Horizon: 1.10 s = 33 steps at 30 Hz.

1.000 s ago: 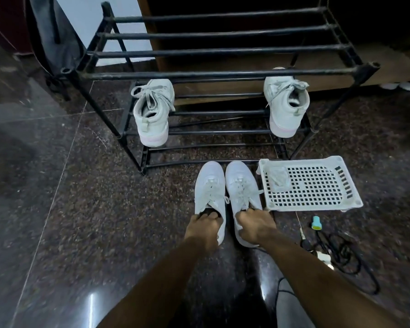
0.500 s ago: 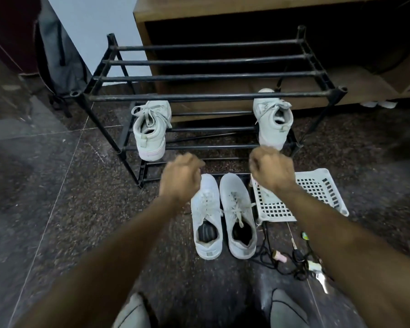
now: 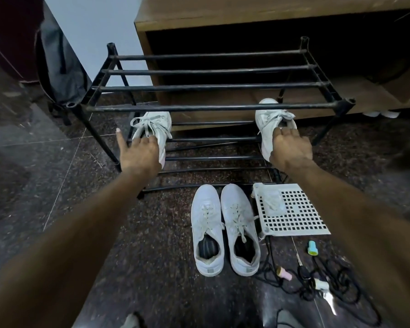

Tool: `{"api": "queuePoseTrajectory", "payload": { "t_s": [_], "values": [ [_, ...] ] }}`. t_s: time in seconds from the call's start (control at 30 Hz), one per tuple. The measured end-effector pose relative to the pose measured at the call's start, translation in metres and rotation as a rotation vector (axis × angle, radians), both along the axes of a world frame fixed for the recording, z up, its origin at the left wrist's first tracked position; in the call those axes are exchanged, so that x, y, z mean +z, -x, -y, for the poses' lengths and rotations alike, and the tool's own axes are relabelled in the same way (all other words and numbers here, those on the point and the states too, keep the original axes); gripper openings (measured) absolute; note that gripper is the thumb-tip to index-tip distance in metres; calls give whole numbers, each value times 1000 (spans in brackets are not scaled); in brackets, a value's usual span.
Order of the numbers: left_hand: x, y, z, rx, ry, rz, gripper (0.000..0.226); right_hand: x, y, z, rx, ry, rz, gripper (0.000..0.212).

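We note the shoe rack on the floor. On its lower bars sit the left shoe and right shoe, well apart. The left hand grasps the left shoe's heel, fingers curled over it. The right hand covers the right shoe's heel; we cannot tell whether its fingers are clenched.

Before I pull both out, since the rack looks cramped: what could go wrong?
Left hand on the left sneaker, right hand on the right sneaker, both under the top front bar: lifting could knock it. The left sneaker's loose laces might snag a rail. The floor pair and tangled cables below could trip you.
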<state>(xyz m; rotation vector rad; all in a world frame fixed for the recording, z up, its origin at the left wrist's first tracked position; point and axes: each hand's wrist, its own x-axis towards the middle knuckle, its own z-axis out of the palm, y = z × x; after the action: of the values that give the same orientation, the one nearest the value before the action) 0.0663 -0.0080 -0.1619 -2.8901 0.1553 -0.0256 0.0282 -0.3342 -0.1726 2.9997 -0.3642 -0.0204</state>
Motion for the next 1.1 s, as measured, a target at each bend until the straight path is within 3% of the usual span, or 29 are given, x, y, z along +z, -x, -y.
{"api": "queuePoseTrajectory", "payload": {
  "t_s": [0.13, 0.47, 0.67, 0.87, 1.1],
  "values": [
    [3, -11, -11, -57, 69, -11, 29, -1, -12, 3, -49, -23, 6, 64],
    [-4, 39, -19, -220, 187, 155, 28, 6, -6, 9, -125, -75, 23, 38],
    [0, 75, -21, -229, 265, 190, 25, 24, 28, -17, 86, -193, 115, 35],
    [14, 121, -26, -254, 307, 196, 26, 54, 78, -70, 317, -151, 108, 39],
    [15, 169, -53, -265, 290, 106, 33, 72, 124, -140, 610, -394, -63, 41]
  ]
}}
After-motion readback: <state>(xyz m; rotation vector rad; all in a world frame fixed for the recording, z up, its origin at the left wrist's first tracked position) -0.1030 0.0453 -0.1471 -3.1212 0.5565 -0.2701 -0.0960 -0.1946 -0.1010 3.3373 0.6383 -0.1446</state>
